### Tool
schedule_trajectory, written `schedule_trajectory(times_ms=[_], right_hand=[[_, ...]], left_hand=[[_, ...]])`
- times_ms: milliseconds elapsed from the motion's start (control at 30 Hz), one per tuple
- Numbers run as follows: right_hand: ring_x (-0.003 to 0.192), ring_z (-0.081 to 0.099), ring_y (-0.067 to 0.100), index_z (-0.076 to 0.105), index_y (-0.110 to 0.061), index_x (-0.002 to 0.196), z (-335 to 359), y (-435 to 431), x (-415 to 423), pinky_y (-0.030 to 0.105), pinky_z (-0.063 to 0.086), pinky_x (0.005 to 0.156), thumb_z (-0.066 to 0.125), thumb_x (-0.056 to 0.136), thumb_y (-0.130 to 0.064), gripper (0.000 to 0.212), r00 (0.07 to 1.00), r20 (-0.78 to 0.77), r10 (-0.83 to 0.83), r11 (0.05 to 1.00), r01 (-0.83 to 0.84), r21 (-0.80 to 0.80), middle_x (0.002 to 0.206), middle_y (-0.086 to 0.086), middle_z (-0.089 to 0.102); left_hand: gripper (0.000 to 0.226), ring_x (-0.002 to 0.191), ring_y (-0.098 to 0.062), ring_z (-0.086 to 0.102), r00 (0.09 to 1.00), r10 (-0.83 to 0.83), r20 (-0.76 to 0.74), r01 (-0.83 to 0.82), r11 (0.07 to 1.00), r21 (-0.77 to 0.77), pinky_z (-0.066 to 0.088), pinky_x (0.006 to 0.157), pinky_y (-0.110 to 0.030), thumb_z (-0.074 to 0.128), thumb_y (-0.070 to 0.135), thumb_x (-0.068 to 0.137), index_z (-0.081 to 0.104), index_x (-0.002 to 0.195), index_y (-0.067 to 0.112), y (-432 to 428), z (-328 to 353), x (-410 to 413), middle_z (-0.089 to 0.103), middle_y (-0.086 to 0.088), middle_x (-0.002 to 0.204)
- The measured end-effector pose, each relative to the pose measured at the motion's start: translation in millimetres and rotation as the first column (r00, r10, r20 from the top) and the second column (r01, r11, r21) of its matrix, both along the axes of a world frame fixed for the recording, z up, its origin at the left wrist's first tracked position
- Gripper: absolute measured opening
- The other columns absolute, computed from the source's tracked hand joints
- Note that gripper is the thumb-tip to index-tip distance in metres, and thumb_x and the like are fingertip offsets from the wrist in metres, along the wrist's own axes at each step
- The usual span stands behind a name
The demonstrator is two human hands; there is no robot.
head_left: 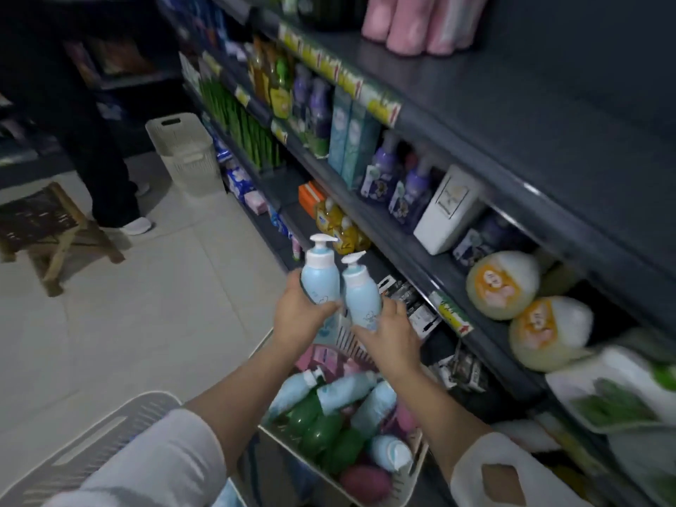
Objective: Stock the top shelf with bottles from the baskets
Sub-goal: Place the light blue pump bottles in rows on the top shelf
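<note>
My left hand (300,316) grips a light blue pump bottle (320,273) upright by its lower body. Just to its right, my right hand (393,334) grips a second light blue pump bottle (361,289), tilted slightly right. Both bottles are held above a white basket (411,466) on the floor, which holds several blue, green and pink bottles. The dark top shelf (494,93) runs across the upper right, with pink bottles (420,23) standing at its far part.
A second white basket (109,429) lies at the lower left, and a third (186,155) stands by the shelving further down the aisle. Lower shelves are packed with goods. A person's legs (106,170) and a wooden stool (51,228) occupy the aisle at left.
</note>
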State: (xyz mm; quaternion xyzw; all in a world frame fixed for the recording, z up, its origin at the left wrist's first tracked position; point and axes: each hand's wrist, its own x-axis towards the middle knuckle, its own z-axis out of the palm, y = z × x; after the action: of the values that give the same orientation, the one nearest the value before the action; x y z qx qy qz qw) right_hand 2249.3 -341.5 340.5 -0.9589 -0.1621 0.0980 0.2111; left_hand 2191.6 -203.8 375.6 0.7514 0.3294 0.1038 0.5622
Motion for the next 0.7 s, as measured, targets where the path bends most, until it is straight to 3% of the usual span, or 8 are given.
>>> schedule_trajectory(times_ms=[167,300,500,600,700], right_hand=[[0.108,0.055,0.027,0.047,-0.014,0.124,99,-22,0,0.035,0.045,0.077,0.07,0.075,-0.049,0.065,0.983,0.107,-0.149,0.977,0.129,0.172,0.117,0.005,0.047],[0.107,0.053,0.02,0.047,-0.018,0.125,176,-49,2,0.029,0.038,0.076,0.072,0.072,-0.047,0.065,0.94,0.2,-0.278,0.918,0.199,0.342,0.117,-0.001,0.048],[0.094,0.051,0.01,0.047,-0.022,0.116,272,-137,-1,0.03,0.047,0.08,0.073,0.07,-0.048,0.06,0.781,0.325,-0.533,0.782,0.309,0.541,0.106,-0.009,0.046],[0.093,0.049,0.01,0.047,-0.021,0.116,299,-195,2,0.03,0.046,0.079,0.073,0.07,-0.048,0.06,0.682,0.359,-0.638,0.731,0.389,0.56,0.107,-0.009,0.045],[0.097,0.051,0.014,0.046,-0.019,0.119,313,-254,5,0.03,0.043,0.079,0.073,0.072,-0.047,0.061,0.594,0.367,-0.716,0.679,0.47,0.564,0.111,-0.006,0.047]], left_hand=[[0.074,0.106,-0.021,0.056,0.978,-0.101,0.183,0.093,0.994,0.054,0.048,0.089,-0.037,0.08,0.026,0.066,0.036,0.126,0.022,-11,86,21,0.053,0.004,0.114],[0.069,0.103,-0.016,0.057,0.908,-0.211,0.362,0.191,0.977,0.091,0.047,0.089,-0.035,0.079,0.019,0.071,0.04,0.127,0.023,-38,155,42,0.055,0.006,0.113],[0.063,0.105,-0.006,0.058,0.702,-0.425,0.571,0.475,0.877,0.069,0.05,0.086,-0.032,0.079,0.015,0.072,0.042,0.121,0.033,-125,239,82,0.057,0.018,0.111],[0.066,0.105,-0.006,0.058,0.602,-0.524,0.602,0.592,0.799,0.104,0.05,0.085,-0.028,0.081,0.022,0.067,0.043,0.12,0.034,-185,266,100,0.058,0.018,0.112],[0.064,0.098,0.001,0.058,0.514,-0.624,0.589,0.69,0.709,0.148,0.048,0.075,-0.019,0.078,0.015,0.073,0.041,0.123,0.032,-247,281,115,0.057,0.018,0.107]])
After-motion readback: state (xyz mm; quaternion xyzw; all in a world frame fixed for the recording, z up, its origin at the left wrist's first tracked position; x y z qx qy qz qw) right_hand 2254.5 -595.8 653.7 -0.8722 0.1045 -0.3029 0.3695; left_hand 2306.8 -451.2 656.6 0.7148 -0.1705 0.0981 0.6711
